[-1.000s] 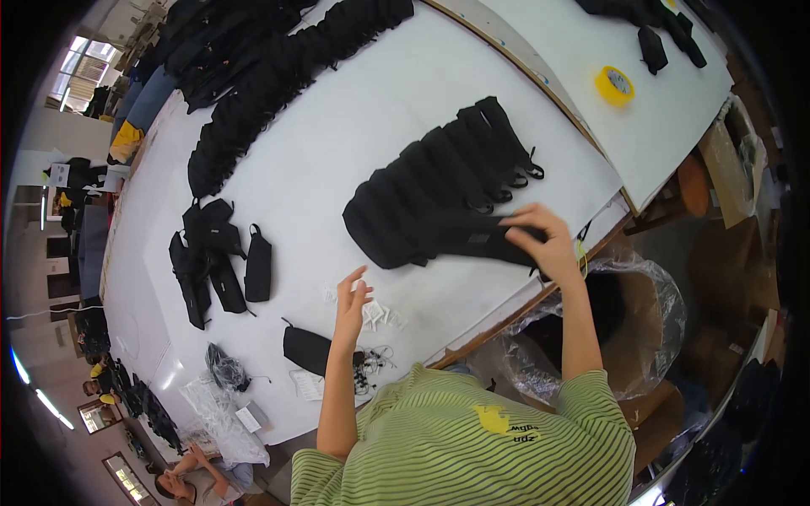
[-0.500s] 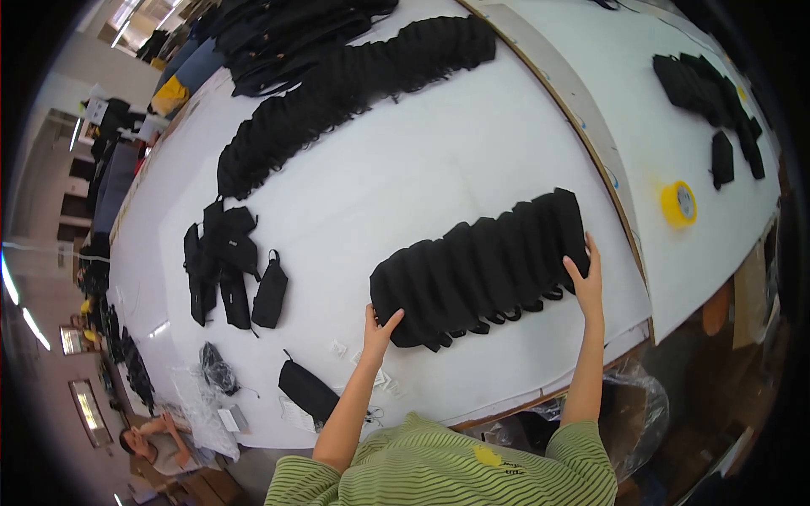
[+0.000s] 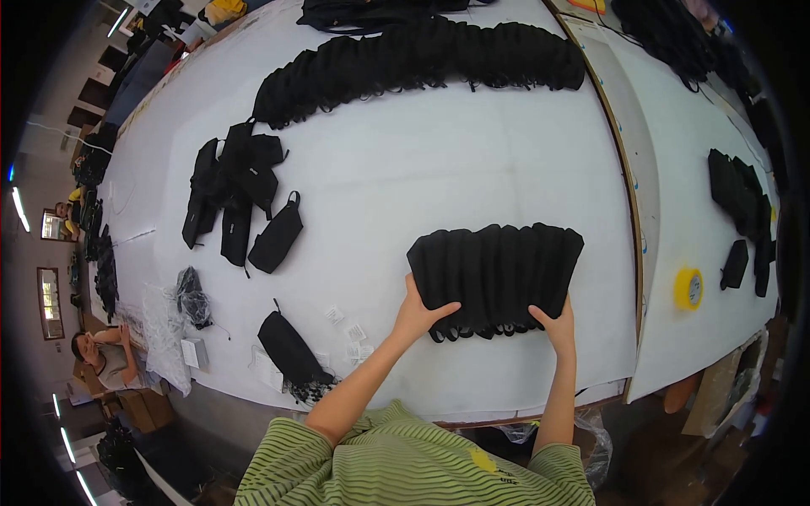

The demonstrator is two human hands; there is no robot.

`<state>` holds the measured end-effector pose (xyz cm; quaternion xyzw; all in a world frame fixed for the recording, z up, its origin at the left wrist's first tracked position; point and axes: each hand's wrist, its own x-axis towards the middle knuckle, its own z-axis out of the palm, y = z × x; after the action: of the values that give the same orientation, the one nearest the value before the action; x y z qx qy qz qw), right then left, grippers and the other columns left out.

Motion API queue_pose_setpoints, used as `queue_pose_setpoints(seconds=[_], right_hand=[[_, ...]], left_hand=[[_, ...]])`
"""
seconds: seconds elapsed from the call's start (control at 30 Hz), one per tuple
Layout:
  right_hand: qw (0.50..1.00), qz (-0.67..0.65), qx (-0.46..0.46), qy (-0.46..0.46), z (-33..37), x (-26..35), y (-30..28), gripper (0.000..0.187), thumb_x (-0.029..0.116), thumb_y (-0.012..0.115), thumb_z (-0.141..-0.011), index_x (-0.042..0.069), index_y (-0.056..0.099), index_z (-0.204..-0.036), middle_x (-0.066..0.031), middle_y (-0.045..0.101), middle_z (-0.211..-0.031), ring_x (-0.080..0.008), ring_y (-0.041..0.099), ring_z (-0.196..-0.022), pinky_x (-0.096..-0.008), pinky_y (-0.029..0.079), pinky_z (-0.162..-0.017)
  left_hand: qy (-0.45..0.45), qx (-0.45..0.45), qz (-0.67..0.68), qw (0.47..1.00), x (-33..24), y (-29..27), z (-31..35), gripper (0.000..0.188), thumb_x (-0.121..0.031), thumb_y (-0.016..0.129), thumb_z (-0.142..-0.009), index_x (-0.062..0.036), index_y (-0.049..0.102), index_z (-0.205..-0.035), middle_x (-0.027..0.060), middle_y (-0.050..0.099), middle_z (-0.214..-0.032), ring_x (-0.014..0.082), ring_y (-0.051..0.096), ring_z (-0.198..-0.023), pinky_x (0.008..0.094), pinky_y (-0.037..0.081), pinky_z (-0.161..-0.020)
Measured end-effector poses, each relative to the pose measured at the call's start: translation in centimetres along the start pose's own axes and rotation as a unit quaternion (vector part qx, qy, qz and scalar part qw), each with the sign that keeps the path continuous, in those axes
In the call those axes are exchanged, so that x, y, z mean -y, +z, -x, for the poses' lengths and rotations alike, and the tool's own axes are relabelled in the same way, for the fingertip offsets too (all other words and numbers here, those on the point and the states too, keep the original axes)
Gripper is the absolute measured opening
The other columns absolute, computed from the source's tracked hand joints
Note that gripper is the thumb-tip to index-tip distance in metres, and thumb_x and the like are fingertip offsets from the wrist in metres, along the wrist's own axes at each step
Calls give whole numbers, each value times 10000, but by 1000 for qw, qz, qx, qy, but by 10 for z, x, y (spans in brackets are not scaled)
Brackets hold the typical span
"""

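Note:
A row of black fabric pouches [image 3: 494,278] stands packed side by side on the white table [image 3: 371,181], with small loops along its near edge. My left hand [image 3: 424,312] holds the row's left end, thumb on the near face and fingers round the side. At the opposite end my right hand [image 3: 557,327] grips likewise, its fingers partly hidden behind the pouches. The row is squeezed between both hands. Left of my left forearm lies a single black pouch [image 3: 289,347], near several small white tags [image 3: 356,332].
A long row of black pouches [image 3: 422,55] stretches across the far side. A loose heap of pouches [image 3: 236,181] lies at the left, near clear plastic wrap [image 3: 160,325]. On the right are a table divider [image 3: 622,160] and a yellow tape roll [image 3: 688,289]. Another person [image 3: 110,358] sits at lower left.
My hands have come closer together, squeezing the row of pouches shorter and more level. My left hand has moved right along with its end. The whole view has also shifted.

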<state>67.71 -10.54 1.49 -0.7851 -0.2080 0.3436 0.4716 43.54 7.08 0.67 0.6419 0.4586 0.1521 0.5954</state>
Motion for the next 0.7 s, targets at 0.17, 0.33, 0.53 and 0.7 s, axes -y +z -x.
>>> queue_pose_setpoints(seconds=[0.17,0.33,0.53,0.7], right_hand=[[998,-49,43,-24,-5,-4,32,833,261,836,-703,-20,418,-1368,-158,543,-1293,-253,528,-1180,-348,396,-1010],[991,-90,95,10,-1,11,56,783,235,827,-716,-18,440,-1347,-127,565,-1268,-228,525,-1179,-334,390,-1008],[982,-135,128,34,6,33,103,745,217,810,-732,-6,449,-1345,-102,568,-1265,-206,509,-1194,-332,372,-1019],[968,-186,167,9,-5,65,160,746,242,801,-740,0,448,-1351,-111,550,-1291,-213,499,-1206,-338,359,-1030]], left_hand=[[17,-13,-11,1000,6,-10,-10,887,-286,783,-721,-15,204,-1335,265,557,-1197,384,593,-1085,416,475,-920],[47,-61,-16,997,17,-28,-15,875,-212,730,-721,-13,183,-1374,281,599,-1120,403,618,-1019,410,499,-874],[65,-58,-47,995,1,-90,-9,907,-205,695,-730,24,134,-1406,301,616,-1054,425,633,-961,426,512,-834],[41,-98,-59,993,-6,-154,-8,920,-225,705,-733,48,147,-1411,315,609,-1078,426,632,-979,419,509,-856]])
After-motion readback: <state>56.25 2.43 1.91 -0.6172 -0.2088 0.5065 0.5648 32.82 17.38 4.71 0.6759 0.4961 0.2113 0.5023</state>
